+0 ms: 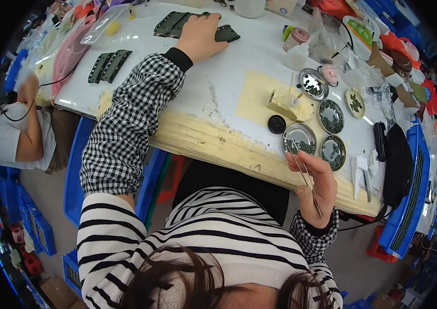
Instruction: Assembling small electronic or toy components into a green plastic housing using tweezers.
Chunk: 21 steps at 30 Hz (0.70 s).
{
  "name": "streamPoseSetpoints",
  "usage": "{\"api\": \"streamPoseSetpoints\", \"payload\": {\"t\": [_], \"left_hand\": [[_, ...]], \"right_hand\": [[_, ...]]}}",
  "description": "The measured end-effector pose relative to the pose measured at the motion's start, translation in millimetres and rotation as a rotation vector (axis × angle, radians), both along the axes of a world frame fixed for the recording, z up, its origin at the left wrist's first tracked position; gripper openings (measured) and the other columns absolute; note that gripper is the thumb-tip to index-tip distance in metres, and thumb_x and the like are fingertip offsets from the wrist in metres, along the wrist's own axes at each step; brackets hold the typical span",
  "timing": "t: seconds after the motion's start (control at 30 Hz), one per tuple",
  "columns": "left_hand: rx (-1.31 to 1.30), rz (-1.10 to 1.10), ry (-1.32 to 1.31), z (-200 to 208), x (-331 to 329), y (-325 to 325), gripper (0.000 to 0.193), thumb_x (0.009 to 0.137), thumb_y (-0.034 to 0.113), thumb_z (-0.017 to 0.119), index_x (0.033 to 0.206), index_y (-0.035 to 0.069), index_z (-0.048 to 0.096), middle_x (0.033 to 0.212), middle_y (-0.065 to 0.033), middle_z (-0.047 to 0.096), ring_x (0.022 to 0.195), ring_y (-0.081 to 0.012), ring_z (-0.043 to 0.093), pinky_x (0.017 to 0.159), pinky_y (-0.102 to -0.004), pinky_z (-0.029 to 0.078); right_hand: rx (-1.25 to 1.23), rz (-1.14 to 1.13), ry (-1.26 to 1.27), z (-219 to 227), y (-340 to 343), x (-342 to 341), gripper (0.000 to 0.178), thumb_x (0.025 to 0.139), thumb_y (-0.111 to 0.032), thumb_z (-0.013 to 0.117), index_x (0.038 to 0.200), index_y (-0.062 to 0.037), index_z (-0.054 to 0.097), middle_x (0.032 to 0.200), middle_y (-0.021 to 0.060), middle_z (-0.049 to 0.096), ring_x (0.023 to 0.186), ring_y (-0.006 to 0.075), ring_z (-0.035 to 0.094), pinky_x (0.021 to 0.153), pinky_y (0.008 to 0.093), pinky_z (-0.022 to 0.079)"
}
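My left hand (200, 40) reaches to the far side of the table and grips among a row of dark green curved pieces (169, 24), its fingers bent over them. The palm hides part of the row. Tweezers (308, 181) are held in my right hand (322, 180), between thumb and fingers. Their tips are over the near edge of a round metal dish (299, 124) of small dark green parts. Whether the tips pinch anything is too small to tell. Two more dark green curved pieces (110, 66) lie to the left of my left forearm.
More round dishes (330, 101) with small parts stand at the right, near a yellowish block (290, 104) and a black round lid (276, 124). A second metal tool (366, 186) lies by the right edge. Bags and jars crowd the back right. Another person (20, 131) sits at left.
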State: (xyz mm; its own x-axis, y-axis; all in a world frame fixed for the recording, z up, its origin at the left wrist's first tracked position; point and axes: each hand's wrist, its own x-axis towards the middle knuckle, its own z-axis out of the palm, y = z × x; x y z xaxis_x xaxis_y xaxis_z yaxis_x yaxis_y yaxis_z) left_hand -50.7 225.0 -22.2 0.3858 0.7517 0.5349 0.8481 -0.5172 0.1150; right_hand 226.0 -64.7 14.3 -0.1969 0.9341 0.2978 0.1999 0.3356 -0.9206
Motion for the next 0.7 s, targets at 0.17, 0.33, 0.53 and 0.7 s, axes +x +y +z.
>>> {"api": "streamPoseSetpoints", "payload": {"t": [0.17,0.33,0.53,0.7], "left_hand": [[-0.125,-0.259,-0.297,48.2,10.3,-93.6,0.051,0.074,0.013,0.075,0.12,0.001,0.056,0.113,-0.0126,0.057,0.095,-0.0241,0.059,0.08,-0.0313,0.05],[-0.947,-0.414,-0.711,66.9,20.4,-193.8,0.068,0.076,0.001,0.073,0.134,0.0,0.038,0.112,-0.0105,0.056,0.098,-0.015,0.058,0.084,-0.0279,0.048],[-1.297,-0.403,-1.108,49.4,42.3,-230.6,0.059,0.086,0.012,0.07,0.134,0.001,0.037,0.11,-0.0101,0.059,0.086,-0.0129,0.061,0.075,-0.0266,0.053],[-1.51,-0.357,-1.666,32.0,58.5,-240.7,0.041,0.1,0.016,0.049,0.135,0.003,0.032,0.113,-0.0142,0.059,0.095,-0.0203,0.064,0.083,-0.0335,0.054]], "right_hand": [[0.03,-0.045,0.078,-1.3,1.3,-4.5,0.039,0.091,-0.017,0.062,0.122,0.0047,0.055,0.111,0.0184,0.067,0.096,0.0231,0.064,0.088,0.0317,0.048],[0.096,-0.105,0.04,2.6,10.1,-16.4,0.034,0.1,-0.022,0.047,0.114,0.0051,0.061,0.104,0.019,0.068,0.089,0.0255,0.067,0.084,0.0328,0.05],[0.187,-0.063,0.044,-3.3,13.0,-22.0,0.026,0.094,-0.016,0.054,0.111,0.0029,0.062,0.1,0.0173,0.067,0.084,0.0249,0.062,0.079,0.0329,0.048],[0.121,-0.133,-0.016,-8.4,2.9,-18.4,0.017,0.081,-0.006,0.07,0.092,-0.0012,0.057,0.092,0.0156,0.065,0.081,0.0241,0.061,0.077,0.0309,0.046]]}}
